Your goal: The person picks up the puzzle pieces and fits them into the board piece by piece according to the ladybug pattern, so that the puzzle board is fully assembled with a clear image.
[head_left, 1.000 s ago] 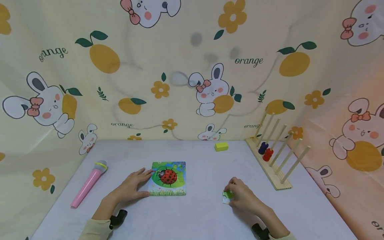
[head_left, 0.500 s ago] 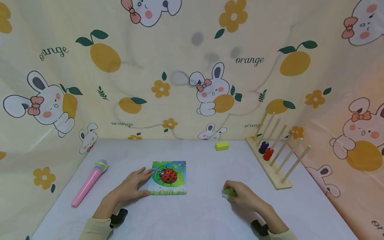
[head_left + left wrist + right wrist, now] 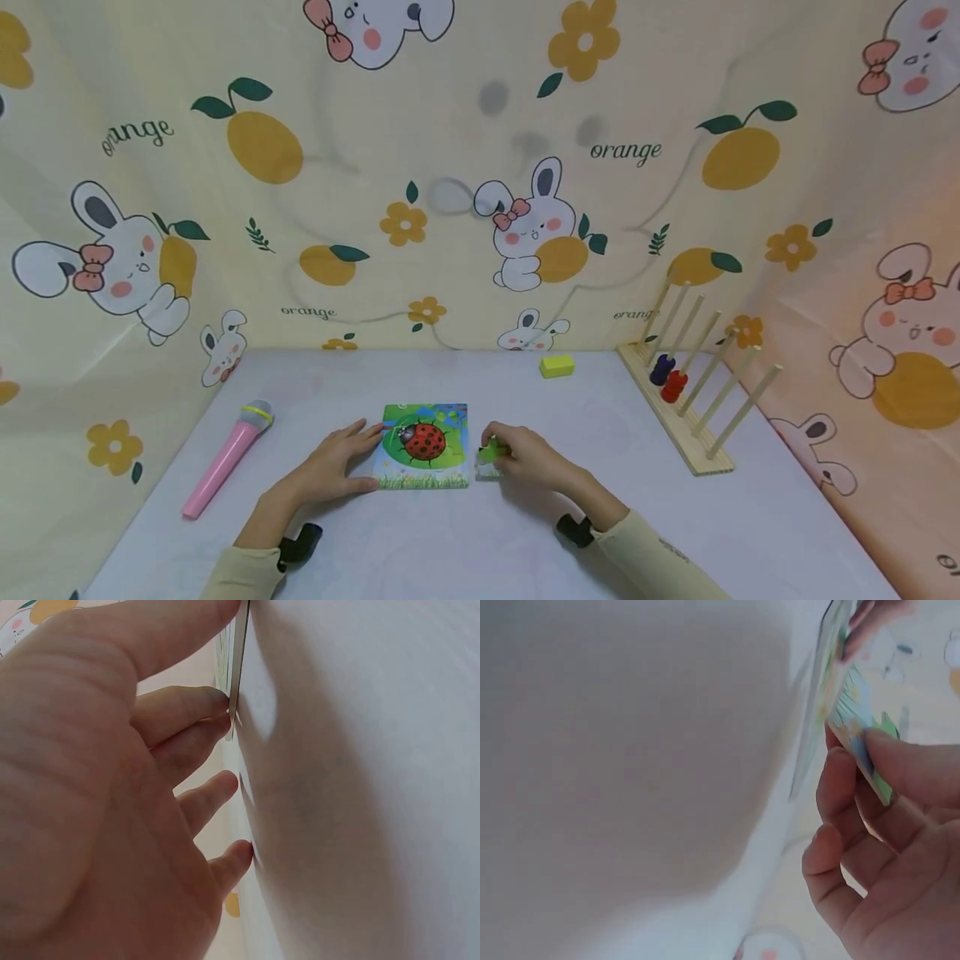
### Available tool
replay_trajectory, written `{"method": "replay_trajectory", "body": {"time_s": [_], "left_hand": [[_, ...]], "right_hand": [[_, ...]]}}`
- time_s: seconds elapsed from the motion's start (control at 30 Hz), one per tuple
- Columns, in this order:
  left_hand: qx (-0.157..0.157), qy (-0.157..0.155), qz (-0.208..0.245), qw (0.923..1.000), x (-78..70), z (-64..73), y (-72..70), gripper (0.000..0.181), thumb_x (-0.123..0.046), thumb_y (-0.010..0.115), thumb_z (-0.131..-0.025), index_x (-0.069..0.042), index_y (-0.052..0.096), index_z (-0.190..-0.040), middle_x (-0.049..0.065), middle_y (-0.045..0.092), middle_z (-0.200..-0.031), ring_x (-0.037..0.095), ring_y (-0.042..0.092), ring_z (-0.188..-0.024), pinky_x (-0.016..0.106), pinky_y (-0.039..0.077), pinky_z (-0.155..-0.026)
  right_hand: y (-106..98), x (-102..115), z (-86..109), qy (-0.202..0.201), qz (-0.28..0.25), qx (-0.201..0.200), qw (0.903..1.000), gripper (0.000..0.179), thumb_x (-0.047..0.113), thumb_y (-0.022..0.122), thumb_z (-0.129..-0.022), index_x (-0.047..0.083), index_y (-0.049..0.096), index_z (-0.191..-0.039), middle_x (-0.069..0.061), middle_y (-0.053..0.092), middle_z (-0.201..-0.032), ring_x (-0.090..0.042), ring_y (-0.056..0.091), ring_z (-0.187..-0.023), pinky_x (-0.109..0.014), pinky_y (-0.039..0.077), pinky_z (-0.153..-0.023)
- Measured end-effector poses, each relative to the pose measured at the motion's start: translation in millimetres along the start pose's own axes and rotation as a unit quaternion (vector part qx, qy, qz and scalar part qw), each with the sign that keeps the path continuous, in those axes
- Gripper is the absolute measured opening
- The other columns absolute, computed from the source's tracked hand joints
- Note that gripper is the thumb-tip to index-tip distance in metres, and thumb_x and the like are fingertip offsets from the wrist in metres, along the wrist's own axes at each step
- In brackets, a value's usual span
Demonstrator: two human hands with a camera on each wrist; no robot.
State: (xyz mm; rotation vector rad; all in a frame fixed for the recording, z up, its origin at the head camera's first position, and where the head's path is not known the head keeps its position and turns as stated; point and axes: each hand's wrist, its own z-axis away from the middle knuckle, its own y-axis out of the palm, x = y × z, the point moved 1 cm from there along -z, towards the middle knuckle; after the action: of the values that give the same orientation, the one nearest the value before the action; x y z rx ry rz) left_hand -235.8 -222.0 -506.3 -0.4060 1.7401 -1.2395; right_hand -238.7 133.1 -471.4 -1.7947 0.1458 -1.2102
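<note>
A square ladybug jigsaw puzzle (image 3: 423,447) lies flat on the white table. My left hand (image 3: 330,471) rests at its left side, fingers extended and touching its edge; the left wrist view shows the thumb and fingertips at the thin board edge (image 3: 238,660). Just right of the puzzle, my right hand (image 3: 531,458) pinches a green and white puzzle piece (image 3: 489,455) between thumb and fingers. In the right wrist view the piece (image 3: 857,724) is tilted above the table, and the fingers cover part of it.
A pink toy microphone (image 3: 228,460) lies on the left. At the back stands a yellow block (image 3: 557,366). A wooden peg rack (image 3: 671,408) with blue and red beads occupies the right. A patterned cloth (image 3: 442,108) hangs behind the table.
My right hand has lifted the puzzle piece from the table on the right and carried it left, close to the puzzle's right edge. The left hand stays at the puzzle's left side.
</note>
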Motion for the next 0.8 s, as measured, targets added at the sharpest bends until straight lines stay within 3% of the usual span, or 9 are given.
{"method": "replay_trajectory", "body": {"time_s": [0.2,0.4,0.63,0.8], "left_hand": [[-0.002,0.001,-0.004,1.0,-4.3,-0.2,-1.5,0.078,-0.041,0.076,-0.086,0.002,0.048,-0.145,0.018,0.04,-0.154,0.051,0.024,-0.143,0.071,0.022,-0.109],[0.004,-0.006,0.002,1.0,-4.4,0.0,-2.9,0.079,-0.041,0.077,-0.086,0.003,0.047,-0.145,0.019,0.039,-0.155,0.051,0.023,-0.144,0.071,0.02,-0.11],[0.005,-0.009,0.005,0.9999,-4.0,-0.3,-2.9,0.079,-0.041,0.076,-0.086,0.003,0.047,-0.145,0.018,0.039,-0.155,0.05,0.022,-0.145,0.071,0.019,-0.11],[0.007,-0.013,0.005,0.9999,-3.6,-0.2,-2.7,0.08,-0.041,0.077,-0.086,0.002,0.047,-0.146,0.018,0.039,-0.156,0.049,0.022,-0.145,0.071,0.02,-0.11]], "right_hand": [[13,15,-25.9,-0.018,-0.018,-0.008,0.9996,0.028,-0.011,0.063,-0.086,0.005,0.063,-0.11,0.003,0.05,-0.077,-0.01,0.042,-0.07,-0.023,0.038,-0.062],[31,20,-40.3,-0.01,0.001,-0.003,0.9999,0.029,-0.01,0.063,-0.089,0.003,0.066,-0.115,0.002,0.058,-0.081,-0.008,0.045,-0.069,-0.022,0.04,-0.06],[39,28,-45.3,-0.003,0.036,-0.003,0.9993,0.028,-0.006,0.067,-0.089,0.006,0.068,-0.114,-0.002,0.069,-0.094,-0.006,0.05,-0.071,-0.022,0.045,-0.063],[38,31,-45.2,-0.007,0.05,-0.004,0.9987,0.029,-0.004,0.067,-0.09,0.006,0.067,-0.117,-0.006,0.071,-0.094,-0.006,0.053,-0.071,-0.022,0.047,-0.064]]}}
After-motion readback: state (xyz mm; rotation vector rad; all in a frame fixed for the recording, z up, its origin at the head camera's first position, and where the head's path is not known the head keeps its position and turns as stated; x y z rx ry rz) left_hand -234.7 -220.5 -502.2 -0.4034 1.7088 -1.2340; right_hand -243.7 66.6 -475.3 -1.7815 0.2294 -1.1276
